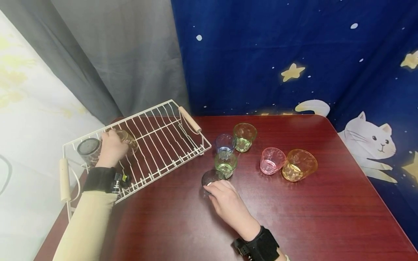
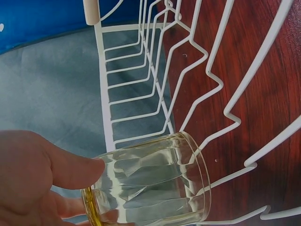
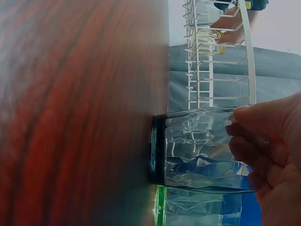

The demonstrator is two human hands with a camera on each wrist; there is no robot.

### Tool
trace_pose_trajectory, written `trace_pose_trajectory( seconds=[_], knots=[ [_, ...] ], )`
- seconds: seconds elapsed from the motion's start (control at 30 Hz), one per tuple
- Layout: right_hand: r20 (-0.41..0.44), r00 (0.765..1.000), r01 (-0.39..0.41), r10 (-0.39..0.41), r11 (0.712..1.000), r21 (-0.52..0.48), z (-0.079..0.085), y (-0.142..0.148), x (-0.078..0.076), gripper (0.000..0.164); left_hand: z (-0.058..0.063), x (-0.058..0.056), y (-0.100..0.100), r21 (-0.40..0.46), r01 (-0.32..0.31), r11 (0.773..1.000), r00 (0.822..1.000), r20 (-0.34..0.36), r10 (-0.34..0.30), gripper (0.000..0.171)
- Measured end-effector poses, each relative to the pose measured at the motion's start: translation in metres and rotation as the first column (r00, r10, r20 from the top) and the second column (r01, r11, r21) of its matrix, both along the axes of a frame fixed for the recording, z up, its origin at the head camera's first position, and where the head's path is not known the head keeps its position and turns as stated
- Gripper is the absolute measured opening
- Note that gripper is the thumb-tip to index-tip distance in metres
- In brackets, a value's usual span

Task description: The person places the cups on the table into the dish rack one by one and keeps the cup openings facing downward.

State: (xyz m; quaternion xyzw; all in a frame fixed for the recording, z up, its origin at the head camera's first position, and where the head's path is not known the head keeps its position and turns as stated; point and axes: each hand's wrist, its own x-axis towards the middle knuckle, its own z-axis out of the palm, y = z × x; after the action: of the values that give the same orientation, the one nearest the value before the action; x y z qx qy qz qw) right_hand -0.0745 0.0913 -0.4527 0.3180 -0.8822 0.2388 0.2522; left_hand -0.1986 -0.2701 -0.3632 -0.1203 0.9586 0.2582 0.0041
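My left hand (image 1: 112,146) grips a pale yellow glass (image 2: 150,183) near its base, inside the white wire dish rack (image 1: 153,176). That glass points mouth-down toward the wires. Just left of the hand, a grey glass (image 1: 89,148) stands in the rack with its dark base up. On the table, my right hand (image 1: 232,208) pinches a second grey glass (image 3: 202,155) by its rim. This one is upright, its dark base at the tabletop. Close behind it is a green glass (image 1: 226,165).
A blue glass (image 1: 225,142) and another green glass (image 1: 245,137) stand beyond the nearer green one. To their right are a pink glass (image 1: 272,161) and an amber glass (image 1: 298,165), side by side. The rack has wooden handles (image 1: 190,119). Curtains hang behind the dark red table (image 1: 343,210).
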Motion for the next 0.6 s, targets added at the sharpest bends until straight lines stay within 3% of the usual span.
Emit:
trace_pose_trajectory(
  seconds=[0.37, 0.6],
  knots=[
    [-0.008, 1.000, 0.015, -0.015, 1.000, -0.004, 0.001, 0.001, 0.002, 0.028, 0.004, 0.005, 0.000, -0.019, -0.003, 1.000, 0.997, -0.078, 0.001, 0.074],
    [-0.005, 1.000, 0.028, -0.029, 0.999, -0.029, 0.005, 0.005, 0.002, 0.029, 0.015, 0.008, 0.006, 0.007, -0.012, 1.000, 0.991, -0.133, 0.013, 0.072]
  ],
)
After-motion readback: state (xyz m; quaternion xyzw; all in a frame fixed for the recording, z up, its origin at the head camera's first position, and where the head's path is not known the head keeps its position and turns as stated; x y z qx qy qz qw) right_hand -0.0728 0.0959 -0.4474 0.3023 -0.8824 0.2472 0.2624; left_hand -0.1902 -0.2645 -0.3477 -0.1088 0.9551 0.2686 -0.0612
